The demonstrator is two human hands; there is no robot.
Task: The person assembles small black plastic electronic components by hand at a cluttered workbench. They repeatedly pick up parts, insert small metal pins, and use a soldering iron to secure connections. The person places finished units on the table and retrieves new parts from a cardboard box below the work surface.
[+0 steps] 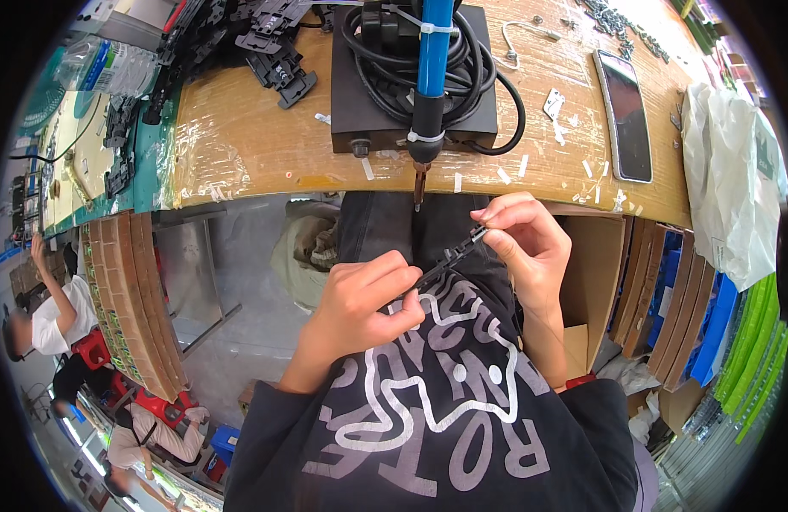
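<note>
Between my two hands, above my lap, is a narrow black plastic part (449, 258) with small raised shapes along it. My left hand (360, 299) closes round its lower left end, thumb and fingers pinching it. At the upper right end, the thumb and fingertips of my right hand (526, 243) grip it near the tip. Just beyond the part, a blue-handled soldering iron (434, 60) hangs tip down over the table edge, its copper-coloured tip (420, 183) close to the part but apart from it.
Behind the iron stands a black box (347, 94) with coiled black cable (488, 77). Black plastic parts (274, 51) pile up at the far left. A phone (624, 115) and a white plastic bag (735, 171) lie at the right. People sit at the left, one in a white shirt (65, 311).
</note>
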